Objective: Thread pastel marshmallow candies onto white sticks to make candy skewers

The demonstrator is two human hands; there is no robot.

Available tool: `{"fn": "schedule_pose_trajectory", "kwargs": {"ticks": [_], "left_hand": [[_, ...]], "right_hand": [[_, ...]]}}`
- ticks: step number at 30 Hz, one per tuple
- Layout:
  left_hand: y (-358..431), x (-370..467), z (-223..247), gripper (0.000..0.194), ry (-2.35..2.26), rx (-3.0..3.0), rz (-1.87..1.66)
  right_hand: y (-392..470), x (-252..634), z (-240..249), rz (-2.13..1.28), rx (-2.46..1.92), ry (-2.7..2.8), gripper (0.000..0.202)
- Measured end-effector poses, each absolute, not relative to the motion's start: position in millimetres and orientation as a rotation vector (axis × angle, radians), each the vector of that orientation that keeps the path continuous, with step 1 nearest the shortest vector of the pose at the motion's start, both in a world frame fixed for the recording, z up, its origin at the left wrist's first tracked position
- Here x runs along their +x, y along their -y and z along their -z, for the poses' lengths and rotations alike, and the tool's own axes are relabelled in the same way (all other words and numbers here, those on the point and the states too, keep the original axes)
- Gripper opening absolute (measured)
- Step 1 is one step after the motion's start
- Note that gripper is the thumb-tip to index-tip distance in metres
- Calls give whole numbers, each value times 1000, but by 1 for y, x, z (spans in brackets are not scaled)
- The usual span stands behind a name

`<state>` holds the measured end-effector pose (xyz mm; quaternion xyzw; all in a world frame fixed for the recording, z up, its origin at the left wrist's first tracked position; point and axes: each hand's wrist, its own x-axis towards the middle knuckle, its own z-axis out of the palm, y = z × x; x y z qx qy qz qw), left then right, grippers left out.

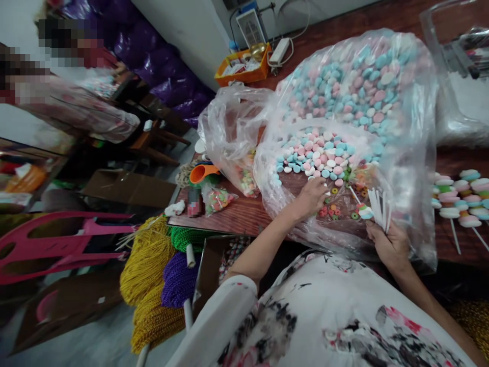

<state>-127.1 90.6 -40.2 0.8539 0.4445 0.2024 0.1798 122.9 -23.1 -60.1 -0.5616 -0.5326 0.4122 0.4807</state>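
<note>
My right hand is closed around a bunch of white sticks. At its fingertips it also has one stick threaded with colourful pieces, white and green among them. My left hand reaches to the near edge of a pile of rounded pink, blue and white pieces. Its fingers are curled together by a small white piece, and what they grip is too small to make out. Small coloured rings, red, green and yellow, lie on the table between my hands.
A large clear plastic bag full of the pastel pieces covers much of the table. Finished-looking threaded sticks lie at the right. An orange scoop and a yellow tray stand leftward. Another person sits at the far left.
</note>
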Motion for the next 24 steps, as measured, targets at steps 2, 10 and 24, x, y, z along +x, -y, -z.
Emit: {"fn": "schedule_pose_trajectory", "kwargs": {"ticks": [2,10,24], "left_hand": [[-85,-131,38,18,-1262,2387,-622],[-72,-129,27,17,-1482,2360,-482],[-93,-133,28,12,-1412,2174,-837]], "right_hand": [[24,123,61,-985,-1371,1353,28],[28,124,67,-946,-1413,1411,26],[30,126,69,-885,-1406,1481,25]]}}
